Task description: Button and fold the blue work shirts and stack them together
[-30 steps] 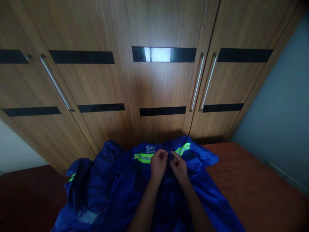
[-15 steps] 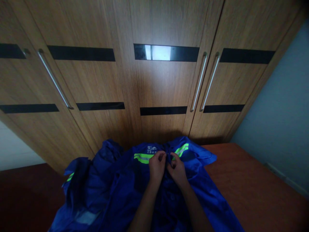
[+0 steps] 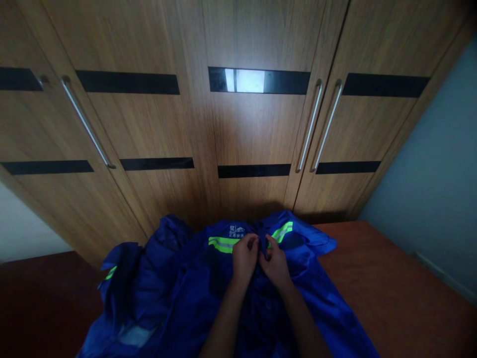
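Observation:
A blue jacket [image 3: 197, 288] with yellow-green reflective strips and white print on the chest lies spread out in front of me. Both hands are on its front edges near the collar, side by side with a small gap. My left hand [image 3: 245, 256] pinches the cloth at the left edge of the opening. My right hand [image 3: 275, 261] grips the fabric just right of it, fingers bent. The fingertips partly hide the pinched cloth, and any fastener there is too small to make out.
Another bunched blue garment [image 3: 143, 278] lies at the left against the jacket. The reddish-brown surface [image 3: 391, 278] carries both. Behind stands a wooden wardrobe [image 3: 253, 129] with metal handles and black strips. A pale wall [image 3: 432, 174] rises at the right.
The view has shifted slightly. Both hands stay at the same spot on the jacket, with only small finger movements.

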The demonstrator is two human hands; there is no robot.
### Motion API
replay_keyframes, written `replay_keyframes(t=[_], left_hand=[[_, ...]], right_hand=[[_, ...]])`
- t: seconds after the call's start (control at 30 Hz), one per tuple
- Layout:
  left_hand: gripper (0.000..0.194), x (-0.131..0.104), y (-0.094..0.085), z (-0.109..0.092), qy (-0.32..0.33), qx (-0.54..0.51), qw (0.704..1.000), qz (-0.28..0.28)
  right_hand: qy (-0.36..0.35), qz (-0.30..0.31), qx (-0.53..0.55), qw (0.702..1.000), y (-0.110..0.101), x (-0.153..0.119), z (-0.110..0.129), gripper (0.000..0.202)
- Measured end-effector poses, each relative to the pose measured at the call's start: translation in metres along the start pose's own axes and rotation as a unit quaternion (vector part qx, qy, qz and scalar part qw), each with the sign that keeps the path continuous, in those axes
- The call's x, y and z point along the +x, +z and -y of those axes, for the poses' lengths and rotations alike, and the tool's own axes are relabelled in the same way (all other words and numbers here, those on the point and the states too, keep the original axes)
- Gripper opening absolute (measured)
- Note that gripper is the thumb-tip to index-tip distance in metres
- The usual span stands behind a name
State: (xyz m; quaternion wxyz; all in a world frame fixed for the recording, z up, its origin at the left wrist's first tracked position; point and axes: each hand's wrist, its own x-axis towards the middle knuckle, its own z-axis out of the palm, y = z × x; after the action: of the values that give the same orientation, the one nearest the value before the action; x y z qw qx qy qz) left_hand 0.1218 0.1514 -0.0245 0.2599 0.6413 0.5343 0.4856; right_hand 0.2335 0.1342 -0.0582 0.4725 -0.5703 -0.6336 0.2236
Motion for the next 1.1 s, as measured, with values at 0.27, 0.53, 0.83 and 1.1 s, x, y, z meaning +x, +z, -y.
replay_keyframes(t=[0.27, 0.53, 0.83, 1.1], left_hand=[[0.018, -0.002, 0.001, -0.005, 0.009, -0.015, 1.000, 0.014], [0.015, 0.002, 0.002, 0.004, -0.035, -0.075, 0.996, -0.013], [0.011, 0.003, 0.007, 0.010, -0.071, -0.123, 0.990, -0.023], [0.013, 0.000, 0.008, 0.003, -0.056, -0.097, 0.994, -0.007]], right_hand=[[-0.031, 0.056, -0.070, 0.996, -0.005, -0.002, 0.001, 0.054], [-0.066, 0.065, 0.033, 0.995, -0.006, -0.003, 0.002, 0.052], [-0.055, -0.012, -0.029, 0.998, -0.005, -0.001, 0.005, 0.037], [-0.032, -0.071, -0.205, 0.976, -0.006, -0.003, 0.005, 0.028]])
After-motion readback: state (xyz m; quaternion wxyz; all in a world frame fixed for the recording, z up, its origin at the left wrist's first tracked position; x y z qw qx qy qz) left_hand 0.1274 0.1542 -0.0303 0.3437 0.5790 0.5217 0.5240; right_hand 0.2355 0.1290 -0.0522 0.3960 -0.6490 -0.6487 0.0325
